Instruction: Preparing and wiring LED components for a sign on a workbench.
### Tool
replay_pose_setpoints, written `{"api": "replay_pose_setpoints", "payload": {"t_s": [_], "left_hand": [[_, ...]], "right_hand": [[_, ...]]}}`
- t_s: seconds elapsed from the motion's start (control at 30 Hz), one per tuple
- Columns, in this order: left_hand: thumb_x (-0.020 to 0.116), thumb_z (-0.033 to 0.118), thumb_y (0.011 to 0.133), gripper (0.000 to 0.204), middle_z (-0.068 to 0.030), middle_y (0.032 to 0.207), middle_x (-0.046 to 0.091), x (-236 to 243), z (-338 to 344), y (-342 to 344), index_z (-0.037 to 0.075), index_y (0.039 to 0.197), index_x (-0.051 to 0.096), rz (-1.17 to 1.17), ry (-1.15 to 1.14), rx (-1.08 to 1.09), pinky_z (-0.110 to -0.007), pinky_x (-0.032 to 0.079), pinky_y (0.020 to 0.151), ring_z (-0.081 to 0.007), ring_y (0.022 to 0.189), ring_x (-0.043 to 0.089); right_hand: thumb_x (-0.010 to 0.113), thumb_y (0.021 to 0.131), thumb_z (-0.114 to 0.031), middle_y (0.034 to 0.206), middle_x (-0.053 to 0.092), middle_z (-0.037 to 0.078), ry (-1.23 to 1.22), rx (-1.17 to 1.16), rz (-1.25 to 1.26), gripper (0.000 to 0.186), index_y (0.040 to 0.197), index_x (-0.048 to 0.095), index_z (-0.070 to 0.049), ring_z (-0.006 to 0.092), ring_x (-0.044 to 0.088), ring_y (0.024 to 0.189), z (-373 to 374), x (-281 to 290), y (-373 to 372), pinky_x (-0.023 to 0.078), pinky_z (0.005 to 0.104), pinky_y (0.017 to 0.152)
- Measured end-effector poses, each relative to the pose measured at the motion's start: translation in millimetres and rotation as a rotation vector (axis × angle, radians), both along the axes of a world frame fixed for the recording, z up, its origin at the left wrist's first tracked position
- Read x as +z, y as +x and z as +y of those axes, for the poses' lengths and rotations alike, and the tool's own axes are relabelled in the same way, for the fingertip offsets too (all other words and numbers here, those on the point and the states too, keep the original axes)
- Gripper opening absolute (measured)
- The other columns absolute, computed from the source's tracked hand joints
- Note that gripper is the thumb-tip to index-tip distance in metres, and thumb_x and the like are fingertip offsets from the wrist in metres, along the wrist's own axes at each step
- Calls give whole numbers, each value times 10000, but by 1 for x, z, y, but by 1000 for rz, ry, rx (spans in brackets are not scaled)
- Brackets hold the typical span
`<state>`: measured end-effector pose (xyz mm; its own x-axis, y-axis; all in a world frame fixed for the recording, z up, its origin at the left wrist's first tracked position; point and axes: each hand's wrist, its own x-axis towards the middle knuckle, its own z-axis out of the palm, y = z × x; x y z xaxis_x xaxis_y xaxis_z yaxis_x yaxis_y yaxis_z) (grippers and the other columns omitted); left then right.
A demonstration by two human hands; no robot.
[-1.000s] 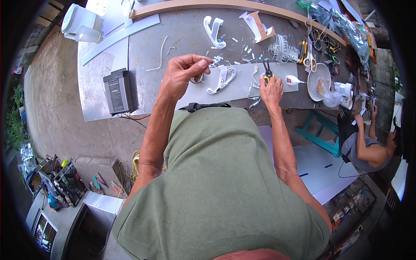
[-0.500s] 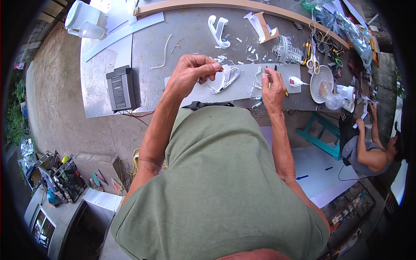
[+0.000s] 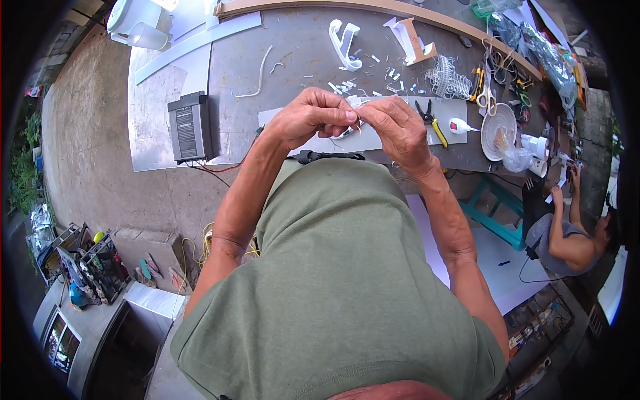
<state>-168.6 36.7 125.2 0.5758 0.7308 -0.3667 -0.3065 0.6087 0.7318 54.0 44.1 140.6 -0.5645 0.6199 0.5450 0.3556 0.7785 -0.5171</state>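
1. Left hand (image 3: 313,120), mine: thumb and forefinger drawn narrow, pinching what looks like a thin strand (image 3: 360,125).
2. Right hand (image 3: 402,130), mine: fingers bunched at the same spot, tips close to the left's; its exact grip I cannot tell.
3. Strand: between my fingertips, above the near edge of the grey panel (image 3: 448,110). Too fine to make out its ends.
4. Handling, in my judgement: pinch near the working point, let one hand anchor while the other makes small turns, and pull lightly, since so thin a piece could slip or snap.
5. Pliers (image 3: 438,132), yellow-handled: loose on the panel, just beyond my right hand, within easy reach.
6. Bottle (image 3: 461,126), white with red: right of the pliers, best left clear of my elbow.
7. Small white pieces (image 3: 346,87): scattered beyond my hands.
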Motion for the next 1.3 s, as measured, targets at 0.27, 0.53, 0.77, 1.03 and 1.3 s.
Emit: {"api": "replay_pose_setpoints", "payload": {"t_s": [0.27,0.53,0.77,1.03,1.3], "left_hand": [[826,218,805,193,-24,724,703,19,0,8,59,908,790,499,434,50,-254,431,557,-93,616,566],[835,98,697,140,-15,724,696,9,-1,19,112,826,784,926,1126,196,-311,504,653,-174,738,619],[841,89,719,141,-29,706,689,5,-3,20,99,842,774,908,970,273,-302,505,648,-143,700,616],[819,185,821,193,-34,764,698,-7,5,-1,16,875,742,374,165,171,-229,439,595,-96,662,600],[798,192,846,196,-33,759,692,-9,3,9,16,903,735,163,24,128,-247,411,568,-92,667,594]], "right_hand": [[688,872,-67,827,620,87,-305,-99,-100,82,899,625,-23,252,631,764,-4,10,-1,512,359,645],[578,999,-150,698,602,32,-1308,-216,113,180,883,594,-12,130,564,595,-2,8,2,441,286,515],[590,999,-223,737,595,30,-2059,95,755,206,906,594,-39,87,528,612,2,-6,21,375,226,418],[792,759,-45,1059,631,91,-146,-193,20,377,1102,638,-62,265,610,945,-4,8,4,512,373,783],[775,766,-36,921,639,83,118,-145,-31,257,997,664,-20,244,626,828,-4,-11,2,515,367,712]]}}
